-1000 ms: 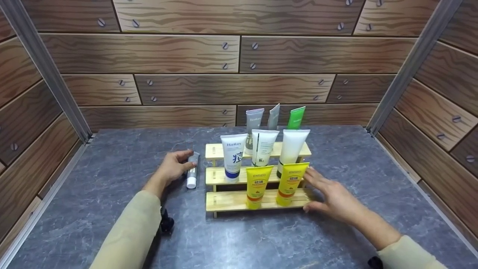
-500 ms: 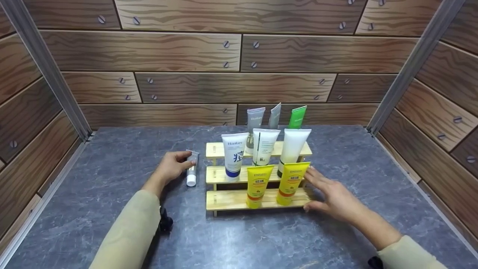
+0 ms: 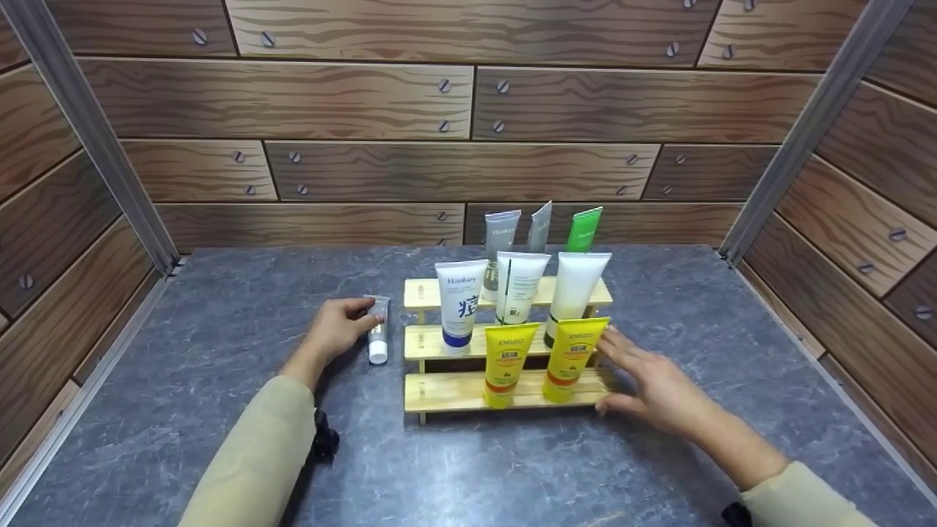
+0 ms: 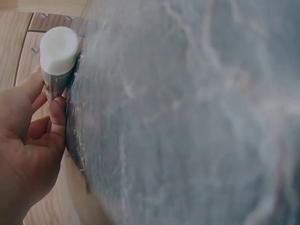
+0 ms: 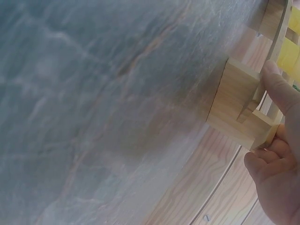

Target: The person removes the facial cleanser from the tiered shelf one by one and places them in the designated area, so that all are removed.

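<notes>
In the head view, the left hand [image 3: 335,327] pinches a small grey tube [image 3: 378,337] between thumb and fingers; it lies on the grey marbled table [image 3: 468,476], its white cap [image 3: 378,354] toward the person, just left of a three-tier wooden rack [image 3: 445,393]. The right hand [image 3: 655,384] is at the rack's right end, its thumb by the lowest tier and its fingers partly hidden behind the nearer of two yellow tubes [image 3: 510,366] [image 3: 575,360] standing on that tier. Three white tubes [image 3: 460,301] [image 3: 521,288] [image 3: 579,291] stand on the middle tier, and behind them rise two grey tubes [image 3: 501,233] [image 3: 539,228] and a green tube [image 3: 585,230]. Wood-patterned panels [image 3: 344,172] surround the table. In the left wrist view, the cap points toward the camera, with the left hand's thumb and fingers closed about the tube's body. In the right wrist view, the right hand grips the rack's end, thumb on the tier's edge and fingers curled at the wooden support [image 5: 234,98].
</notes>
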`<state>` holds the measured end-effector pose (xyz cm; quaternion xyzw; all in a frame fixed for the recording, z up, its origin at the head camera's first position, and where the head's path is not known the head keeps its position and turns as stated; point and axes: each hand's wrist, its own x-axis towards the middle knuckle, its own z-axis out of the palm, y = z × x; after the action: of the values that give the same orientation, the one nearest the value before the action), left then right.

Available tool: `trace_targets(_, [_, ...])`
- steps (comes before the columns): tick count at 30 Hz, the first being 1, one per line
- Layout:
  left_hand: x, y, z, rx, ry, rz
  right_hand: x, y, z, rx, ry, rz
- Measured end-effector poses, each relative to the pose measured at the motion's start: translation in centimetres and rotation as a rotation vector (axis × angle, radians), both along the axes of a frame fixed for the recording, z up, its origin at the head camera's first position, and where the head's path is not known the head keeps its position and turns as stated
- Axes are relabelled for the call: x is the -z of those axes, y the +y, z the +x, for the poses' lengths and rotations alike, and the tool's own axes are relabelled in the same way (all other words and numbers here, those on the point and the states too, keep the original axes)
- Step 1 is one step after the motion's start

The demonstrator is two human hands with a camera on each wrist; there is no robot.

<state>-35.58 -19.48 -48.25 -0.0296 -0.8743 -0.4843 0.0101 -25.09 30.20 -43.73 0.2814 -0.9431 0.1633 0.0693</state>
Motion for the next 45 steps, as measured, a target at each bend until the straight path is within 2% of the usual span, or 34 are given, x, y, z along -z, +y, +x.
trace_targets(11, [-0.1,0.1,0.3,-0.039,0.001,0.007,0.0,0.0,0.0,-0.017,0.028,-0.007])
trace_targets(17, [-0.4,-0.4,0.6,-0.031,-0.005,0.028,0.0,0.0,0.2,-0.002,0.004,-0.003])
trace_targets(24, [-1.3,-1.3,1.5,-0.019,-0.038,0.027,-0.1,-0.1,0.1,0.002,0.005,-0.002])
trace_targets(28, [-2.4,-1.8,2.0,-0.017,-0.036,0.017,-0.1,-0.1,0.1,0.01,-0.004,0.005])
trace_targets(33, [-4.2,-2.3,2.6,0.0,0.02,0.013,-0.1,0.0,0.0,0.011,-0.009,0.009])
trace_targets(40, [-7.7,-2.6,3.5,0.051,0.055,0.009,0.0,0.1,-0.2,-0.027,0.029,-0.01])
trace_targets(45, [-10.4,-2.8,4.3,0.081,0.084,-0.018,0.0,0.0,0.0,-0.017,0.013,-0.01])
